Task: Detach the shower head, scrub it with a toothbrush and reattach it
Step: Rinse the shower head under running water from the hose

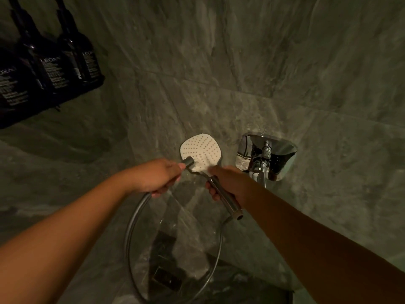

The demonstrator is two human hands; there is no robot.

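The shower head [200, 149] has a white, rounded-square face with many nozzle dots, turned toward me, and a chrome handle. My right hand [228, 183] is shut around that handle, whose lower end sticks out below my wrist. My left hand [157, 178] is closed on the metal hose [131, 227]. The hose's chrome end connector [188, 160] pokes out past my fingers and overlaps the lower left edge of the white face. From my left hand the hose loops down and back up to the handle's lower end. Whether it is joined there I cannot tell.
A chrome wall plate with a valve fitting [282, 150] sits just right of the shower head on the grey stone wall. Dark bottles in a black holder [54, 69] hang at the upper left. A rectangular floor drain [167, 279] lies below, inside the hose loop.
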